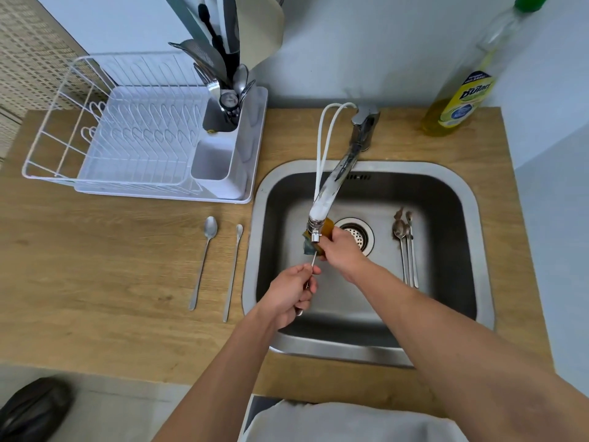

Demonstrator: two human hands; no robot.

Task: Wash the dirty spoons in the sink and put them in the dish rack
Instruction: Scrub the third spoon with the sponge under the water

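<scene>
Spoon being scrubbed sits at frame centre, over the sink; only a short stretch of thin handle shows between the two hands, bowl end hidden under the sponge. Left hand curled round the lower handle, butt end just peeking out below the fist. Right hand closed around the yellow-and-green sponge, which wraps the spoon's upper part; faucet head overlaps the sponge, so its shape is hard to read. Whether water is running: cannot tell.

Right side of the basin: a bundle of dirty spoons, stained bowls toward the top of the frame, handles lying close together; count unclear, three or so. Drain strainer partly covered by the right hand.

Left of the sink on the wooden counter: a regular spoon and a long narrow spoon, side by side, apart.

Upper left: white dish rack, its cutlery cup crowded with utensils, tops cut off by the frame edge. Upper right: dish soap bottle, cap clipped at the edge.
</scene>
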